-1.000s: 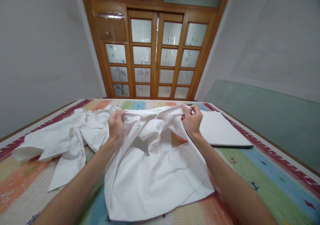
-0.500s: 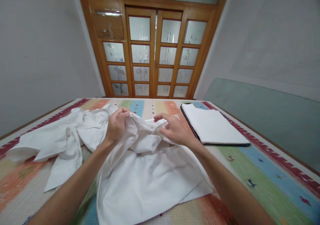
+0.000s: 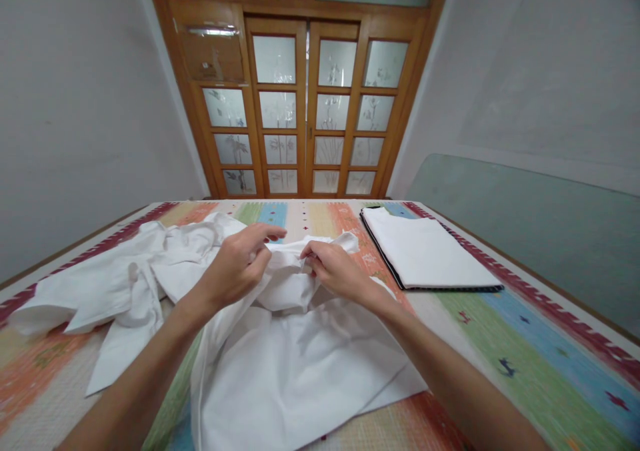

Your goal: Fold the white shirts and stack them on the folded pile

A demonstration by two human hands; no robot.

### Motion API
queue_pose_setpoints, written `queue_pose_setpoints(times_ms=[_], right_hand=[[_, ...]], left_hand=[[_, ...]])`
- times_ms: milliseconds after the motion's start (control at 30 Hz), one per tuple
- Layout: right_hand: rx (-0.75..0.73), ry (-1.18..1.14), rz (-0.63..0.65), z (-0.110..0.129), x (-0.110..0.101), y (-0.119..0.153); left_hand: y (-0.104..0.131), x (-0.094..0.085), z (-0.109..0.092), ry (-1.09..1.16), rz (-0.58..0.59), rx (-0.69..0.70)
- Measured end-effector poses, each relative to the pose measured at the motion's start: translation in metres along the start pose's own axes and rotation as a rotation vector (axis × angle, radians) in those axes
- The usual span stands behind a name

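Note:
A white cloth garment (image 3: 305,364) lies crumpled in front of me, its lower part spread toward me and its upper edge gathered. At that upper edge my right hand (image 3: 333,267) pinches a fold of the fabric between thumb and fingers. My left hand (image 3: 243,264) is at the garment's upper left, fingers stretched out and thumb apart, with no cloth visibly gripped. Beyond the hands, a loose end of the garment sticks out to the right. Another heap of white cloth (image 3: 125,277) lies rumpled to the left.
A flat folded stack (image 3: 440,251), white on top with dark edges below, lies at the right. Everything rests on a table with a striped, patterned cloth (image 3: 505,344). Behind stand wooden doors with glass panes (image 3: 280,111). A pale green panel (image 3: 525,217) is along the right.
My left hand has let go of the fabric and opened, moving slightly right. My right hand has shifted left and down and closed on the garment's edge.

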State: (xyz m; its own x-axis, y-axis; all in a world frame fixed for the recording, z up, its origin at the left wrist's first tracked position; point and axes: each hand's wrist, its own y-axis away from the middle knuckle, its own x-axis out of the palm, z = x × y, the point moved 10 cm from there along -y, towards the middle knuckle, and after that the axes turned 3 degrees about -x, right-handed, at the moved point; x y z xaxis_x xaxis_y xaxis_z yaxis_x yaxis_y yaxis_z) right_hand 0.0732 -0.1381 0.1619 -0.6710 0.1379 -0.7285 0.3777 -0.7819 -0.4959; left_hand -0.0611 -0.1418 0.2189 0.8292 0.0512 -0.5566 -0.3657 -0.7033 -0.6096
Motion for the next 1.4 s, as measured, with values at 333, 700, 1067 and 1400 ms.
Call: queue_pose_setpoints(times_ms=[333, 700, 1067, 1400], right_hand=[[-0.077, -0.070, -0.102, 0.007, -0.007, 0.000], [-0.351, 0.076, -0.147, 0.024, -0.012, 0.007], [-0.555, 0.525, -0.280, 0.051, -0.015, 0.021], [-0.576, 0.660, -0.499, 0.054, -0.011, 0.030]], left_hand=[[0.015, 0.065, 0.040, -0.320, 0.277, -0.036], [0.012, 0.061, 0.023, -0.168, 0.299, 0.058], [0.013, 0.061, 0.022, 0.109, 0.367, -0.057], [0.011, 0.058, 0.013, 0.029, 0.284, 0.004]])
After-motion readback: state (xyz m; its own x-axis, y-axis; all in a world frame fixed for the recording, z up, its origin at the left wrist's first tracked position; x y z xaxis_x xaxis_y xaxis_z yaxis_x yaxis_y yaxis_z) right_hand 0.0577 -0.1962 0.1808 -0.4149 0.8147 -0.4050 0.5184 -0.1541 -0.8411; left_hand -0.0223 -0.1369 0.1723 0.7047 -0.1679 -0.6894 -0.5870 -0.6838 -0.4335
